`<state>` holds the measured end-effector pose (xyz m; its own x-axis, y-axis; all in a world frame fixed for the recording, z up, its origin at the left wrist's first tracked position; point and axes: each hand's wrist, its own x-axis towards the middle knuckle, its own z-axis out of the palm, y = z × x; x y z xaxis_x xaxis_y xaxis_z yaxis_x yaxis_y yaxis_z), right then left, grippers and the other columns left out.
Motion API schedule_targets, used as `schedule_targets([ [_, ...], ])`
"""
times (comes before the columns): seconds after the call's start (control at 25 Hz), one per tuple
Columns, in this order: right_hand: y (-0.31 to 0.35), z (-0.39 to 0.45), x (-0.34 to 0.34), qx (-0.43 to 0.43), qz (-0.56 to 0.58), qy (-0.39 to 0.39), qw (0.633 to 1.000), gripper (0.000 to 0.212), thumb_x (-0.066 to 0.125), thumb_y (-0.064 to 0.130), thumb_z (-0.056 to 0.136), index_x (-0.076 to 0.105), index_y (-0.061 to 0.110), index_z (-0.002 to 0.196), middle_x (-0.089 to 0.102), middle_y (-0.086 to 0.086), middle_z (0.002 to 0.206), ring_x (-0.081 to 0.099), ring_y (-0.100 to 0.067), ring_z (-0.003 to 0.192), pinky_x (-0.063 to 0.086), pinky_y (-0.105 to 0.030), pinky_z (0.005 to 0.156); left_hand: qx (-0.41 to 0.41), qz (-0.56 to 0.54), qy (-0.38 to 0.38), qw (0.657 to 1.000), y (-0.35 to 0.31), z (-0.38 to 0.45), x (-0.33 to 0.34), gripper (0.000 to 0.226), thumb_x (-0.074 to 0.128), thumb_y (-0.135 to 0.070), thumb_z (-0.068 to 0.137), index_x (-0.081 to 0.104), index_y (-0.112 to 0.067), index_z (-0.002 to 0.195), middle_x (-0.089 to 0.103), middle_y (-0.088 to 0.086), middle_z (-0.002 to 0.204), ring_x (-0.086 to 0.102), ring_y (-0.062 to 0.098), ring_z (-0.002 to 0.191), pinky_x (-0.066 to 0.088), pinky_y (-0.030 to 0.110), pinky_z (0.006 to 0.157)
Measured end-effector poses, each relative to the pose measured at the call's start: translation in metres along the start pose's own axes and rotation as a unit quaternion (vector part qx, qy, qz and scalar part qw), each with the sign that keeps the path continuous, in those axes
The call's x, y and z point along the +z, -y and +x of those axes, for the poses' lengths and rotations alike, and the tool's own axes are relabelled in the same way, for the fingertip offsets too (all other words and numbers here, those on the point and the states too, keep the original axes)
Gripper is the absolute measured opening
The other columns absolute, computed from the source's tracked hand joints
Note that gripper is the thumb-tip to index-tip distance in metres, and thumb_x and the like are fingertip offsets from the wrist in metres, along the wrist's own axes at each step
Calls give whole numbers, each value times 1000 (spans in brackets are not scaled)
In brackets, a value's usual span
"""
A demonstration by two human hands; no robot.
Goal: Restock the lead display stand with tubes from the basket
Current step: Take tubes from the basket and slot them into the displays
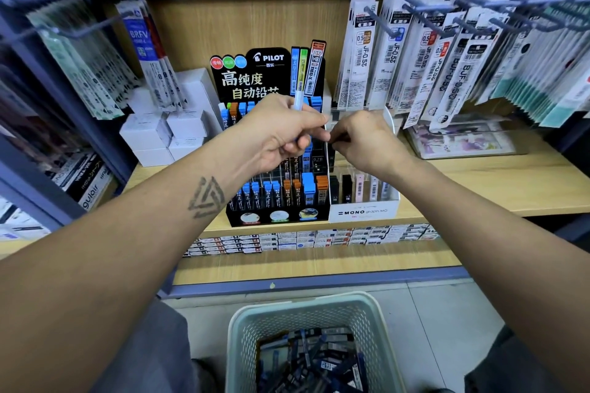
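Below, the basket (314,313) holds loose tubes (314,360). Left hand (281,134) grips spare tubes above the black stand (274,217); right hand (364,140) pinches one dark tube (335,144) by a slot. Crowded rows risk a misplaced tube or dropped spares.

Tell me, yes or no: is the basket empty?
No, the basket on the floor holds a loose pile of lead tubes.

Stationery shop aisle, branded Pilot lead display stand (274,143) on a wooden shelf (479,188), packaged pen refills (447,73) hanging on pegs right of the stand, white boxes (166,131) stacked to its left, boxed stock rows (303,239) beneath it
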<state>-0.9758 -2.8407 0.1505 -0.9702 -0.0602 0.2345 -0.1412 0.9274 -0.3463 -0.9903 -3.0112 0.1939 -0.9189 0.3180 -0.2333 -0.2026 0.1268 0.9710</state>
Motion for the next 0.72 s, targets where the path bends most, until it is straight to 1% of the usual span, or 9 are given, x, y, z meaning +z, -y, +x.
schedule_targets([
  [0.24, -1, -3, 6, -27, -19, -46, 998, 15, 67, 8, 88, 77, 14, 97, 69, -6, 101, 64, -27, 96, 52, -35, 85, 3, 5, 2, 1000, 3, 2, 0, 24, 68, -3, 92, 60, 5, 114, 72, 22, 82, 40, 9, 37, 25, 15, 34],
  [0.36, -3, -1, 3, -23, -22, -77, 997, 14, 68, 9, 89, 77, 12, 100, 71, -5, 102, 65, -23, 96, 48, -27, 88, -12, 20, 9, 1000, 5, 4, -1, 32, 68, -1, 90, 59, 9, 119, 70, 17, 74, 40, 9, 37, 25, 15, 34],
  [0.4, -2, -1, 1, -3, 9, -90, 996, 13, 69, 9, 89, 77, 12, 99, 73, -3, 99, 65, -19, 90, 48, -25, 87, -26, 24, 19, 999, 6, 4, -2, 32, 68, 0, 89, 59, 8, 119, 68, 15, 70, 39, 8, 37, 24, 14, 33],
  [0.44, 0, -1, -3, 31, 88, -95, 991, 12, 70, 9, 89, 77, 13, 98, 74, -2, 95, 65, -14, 82, 51, -25, 84, -42, 29, 35, 998, 7, 4, -2, 30, 68, 1, 89, 60, 6, 118, 66, 13, 67, 39, 8, 37, 24, 14, 33],
  [0.48, 3, -3, -8, 67, 218, -85, 970, 11, 71, 9, 88, 76, 12, 97, 74, -2, 90, 65, -13, 76, 54, -29, 79, -57, 37, 52, 996, 8, 3, -1, 28, 67, 2, 89, 59, 2, 116, 64, 12, 65, 39, 8, 37, 23, 14, 32],
  [0.56, 9, -11, -20, 94, 485, -24, 869, 13, 75, 13, 87, 75, 11, 100, 73, -7, 87, 65, -16, 72, 53, -30, 68, -76, 65, 82, 992, 11, 1, 2, 24, 66, 4, 89, 56, -2, 110, 61, 11, 63, 39, 8, 37, 24, 14, 31],
  [0.6, 11, -15, -24, 78, 542, 4, 837, 17, 77, 18, 85, 75, 11, 101, 73, -9, 87, 64, -17, 73, 52, -30, 66, -77, 84, 87, 990, 12, 0, 5, 21, 66, 5, 89, 56, -1, 107, 61, 11, 63, 40, 8, 37, 25, 15, 31],
  [0.64, 12, -19, -26, 56, 553, 24, 831, 21, 78, 21, 82, 75, 11, 101, 73, -10, 87, 63, -17, 74, 52, -29, 67, -72, 107, 84, 988, 13, 0, 8, 19, 66, 5, 88, 58, 0, 105, 61, 10, 63, 40, 8, 37, 26, 15, 31],
  [0.72, 16, -26, -28, 23, 524, 38, 851, 22, 79, 15, 80, 74, 5, 100, 73, -14, 87, 65, -17, 75, 53, -29, 70, -53, 138, 73, 986, 15, -1, 15, 14, 68, 5, 87, 62, 1, 99, 61, 9, 62, 43, 8, 37, 28, 16, 32],
])
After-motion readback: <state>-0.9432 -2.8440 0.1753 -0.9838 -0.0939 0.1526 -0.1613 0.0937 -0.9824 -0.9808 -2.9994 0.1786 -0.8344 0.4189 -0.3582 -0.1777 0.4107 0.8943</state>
